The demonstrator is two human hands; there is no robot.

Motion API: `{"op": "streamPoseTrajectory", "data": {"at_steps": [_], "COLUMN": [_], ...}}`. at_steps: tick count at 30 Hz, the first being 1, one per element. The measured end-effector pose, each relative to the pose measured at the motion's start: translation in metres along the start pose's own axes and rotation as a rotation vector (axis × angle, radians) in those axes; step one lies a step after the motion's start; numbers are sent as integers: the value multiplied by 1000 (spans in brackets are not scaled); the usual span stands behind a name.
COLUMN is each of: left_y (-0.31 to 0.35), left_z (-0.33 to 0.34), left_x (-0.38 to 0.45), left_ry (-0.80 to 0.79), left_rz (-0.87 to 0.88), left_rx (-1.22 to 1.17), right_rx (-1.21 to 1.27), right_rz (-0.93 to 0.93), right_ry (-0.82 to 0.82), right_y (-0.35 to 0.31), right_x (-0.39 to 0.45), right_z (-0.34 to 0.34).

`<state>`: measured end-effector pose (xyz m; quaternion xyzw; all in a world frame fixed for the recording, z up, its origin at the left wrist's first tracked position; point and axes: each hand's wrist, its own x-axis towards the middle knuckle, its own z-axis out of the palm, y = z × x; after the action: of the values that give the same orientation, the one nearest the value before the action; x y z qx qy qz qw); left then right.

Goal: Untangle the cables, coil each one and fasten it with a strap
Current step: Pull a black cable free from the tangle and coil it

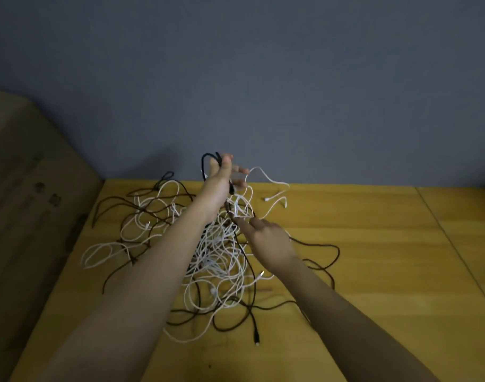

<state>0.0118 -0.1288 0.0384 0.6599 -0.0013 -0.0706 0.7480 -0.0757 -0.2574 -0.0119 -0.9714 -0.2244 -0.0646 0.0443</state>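
The fingers (pixel 237 172) of the left hand (pixel 222 179) are curled round a black cable (pixel 208 161), which loops up over the top of the hand and runs down past the palm; a thin white cable (pixel 266 176) also leaves this grip and arcs off to the right before dropping to the worktop (pixel 373 244). The hand is raised well above the surface, at the far edge near the wall (pixel 263 78).

The right hand (pixel 266 237) sits lower and nearer, its fingers bent and pinching strands where a dark cable and white ones hang down from the left hand. Exactly which strand it pinches cannot be told.

Below and around both hands lies the tangle of cables (pixel 213 260), black and white lines knotted together in the middle of the yellow wooden worktop. White loops spread out to the left, dark loops trail off to the left edge and to the right behind the right wrist. A black plug end (pixel 256 336) lies at the near side of the pile, and a small white plug (pixel 266 199) lies at the far right of it.

A brown cardboard box (pixel 29 202) stands against the left side of the worktop. The wall behind is plain blue-grey.
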Motion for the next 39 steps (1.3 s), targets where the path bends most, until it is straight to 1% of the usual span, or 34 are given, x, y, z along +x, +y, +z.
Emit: {"op": "streamPoseTrajectory", "data": {"at_steps": [2,4,6,7,9,12,13,15,17,18,19,21,22,24,27,29,30,32,33,35,37,39], "left_y": [-21,-45,-67,-78,-97,-123,-130,-140,-143,-143,-142,-141,-140,-138,-130,-122,-118,-113,-112,-116,-120,-122], "left_z": [-2,-4,-6,-6,-3,0,0,3,10,14,19,29,33,41,54,63,66,71,72,70,62,52], "left_x": [1,1,3,4,6,8,7,4,-4,-10,-18,-38,-50,-77,-111,-126,-132,-141,-144,-150,-156,-161], "left_ry": [-99,-242,-312,-318,-336,-333,-354,-460,-606,-663,-700,-722,-707,-635,-446,-339,-283,-177,-145,-135,-159,-202], "left_rz": [44,69,94,98,64,18,-2,-28,-10,3,13,44,69,127,245,319,359,431,455,495,534,521], "left_rx": [260,538,765,800,688,520,457,340,251,199,137,-3,-83,-222,-334,-407,-400,-263,-148,141,495,786], "right_rx": [-8,-31,-42,-49,-17,136,205,359,524,569,590,687,754,808,774,763,756,655,545,314,221,225], "right_rz": [-128,-217,-198,-155,-51,34,51,126,289,362,409,432,422,357,242,209,189,133,96,6,-62,-60], "right_ry": [170,361,507,564,619,583,572,588,585,568,536,464,425,334,212,130,81,31,37,93,224,400], "right_y": [5,18,37,48,70,101,111,127,138,139,138,124,112,85,48,31,26,18,16,14,14,18], "right_x": [-6,-7,-1,3,11,18,19,20,19,18,15,2,-8,-34,-73,-99,-111,-136,-146,-161,-169,-175], "right_z": [4,9,14,18,29,55,66,87,105,113,119,129,132,137,142,143,143,138,134,122,108,90]}}
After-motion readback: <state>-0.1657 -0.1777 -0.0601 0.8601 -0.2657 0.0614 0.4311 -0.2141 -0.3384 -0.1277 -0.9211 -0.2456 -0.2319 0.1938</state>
